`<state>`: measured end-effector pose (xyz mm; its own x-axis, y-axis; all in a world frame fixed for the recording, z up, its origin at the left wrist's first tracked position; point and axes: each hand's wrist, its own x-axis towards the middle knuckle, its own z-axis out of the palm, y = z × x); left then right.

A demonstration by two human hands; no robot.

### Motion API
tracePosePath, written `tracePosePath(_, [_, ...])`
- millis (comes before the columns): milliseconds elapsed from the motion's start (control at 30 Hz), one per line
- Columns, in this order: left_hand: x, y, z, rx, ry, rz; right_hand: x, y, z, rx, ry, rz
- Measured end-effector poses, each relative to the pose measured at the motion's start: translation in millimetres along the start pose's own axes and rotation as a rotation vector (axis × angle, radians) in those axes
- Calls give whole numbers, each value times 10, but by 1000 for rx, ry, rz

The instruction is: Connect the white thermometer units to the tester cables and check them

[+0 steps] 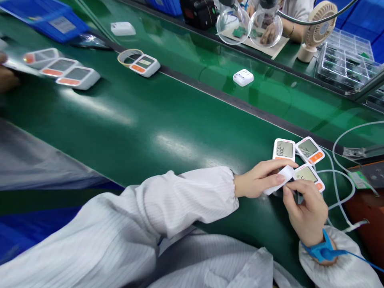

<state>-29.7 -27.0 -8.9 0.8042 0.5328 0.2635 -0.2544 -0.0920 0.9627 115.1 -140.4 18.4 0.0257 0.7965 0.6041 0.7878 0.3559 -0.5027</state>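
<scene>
My left hand (261, 178) grips a small white plastic-cased device (280, 181), turned so that its narrow side faces up. My right hand (309, 210) has thumb and forefinger pinched together at the lower edge of that device; what they pinch is hidden. A blue wrist strap (321, 249) circles my right wrist. Just beyond the hands lie white digital meters with grey screens and orange buttons: one on the left (284, 149), one on the right (310, 151) and one nearer (307, 174), partly behind my right fingers.
Pale tubes (336, 188) loop beside my right hand. Across the green bench (168, 120) lie a white-cased piece (243, 77), another white piece (123, 29), a meter by a tape roll (145, 65) and several meters (78, 77). Another person's hand (268, 34) shows behind round lenses near a fan (321, 24).
</scene>
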Motion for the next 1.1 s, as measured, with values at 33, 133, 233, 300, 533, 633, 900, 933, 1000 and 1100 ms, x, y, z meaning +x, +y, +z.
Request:
tracePosePath(33, [0, 0, -2, 15, -1, 11, -1, -3, 1, -2, 0, 5])
tracePosePath(133, [2, -5, -9, 65, -4, 43, -3, -8, 3, -4, -2, 19])
tracePosePath(233, [2, -15, -12, 118, -7, 78, -9, -10, 6, -9, -2, 29])
tracePosePath(300, [-2, -25, -11, 151, -3, 119, -15, -12, 7, -7, -2, 30])
tracePosePath(533, [-18, -6, -7, 263, 13, 294, -30, -30, 8, 14, -21, 28])
tracePosePath(633, [-19, 16, -5, 283, 11, 320, -32, -33, 7, 28, -20, 23])
tracePosePath(900, [-20, 8, 27, 107, 52, 132, -24, -13, -2, 69, 10, 39])
tracePosePath(933, [-22, 11, 35, 72, 50, 104, -28, -11, -2, 78, 21, 39])
tracePosePath(1000, [-25, 16, 47, 19, 45, 77, -37, -8, -2, 87, 44, 37])
tracePosePath(1100, [-27, 10, 58, -16, 50, 94, -46, -9, -1, 93, 54, 43])
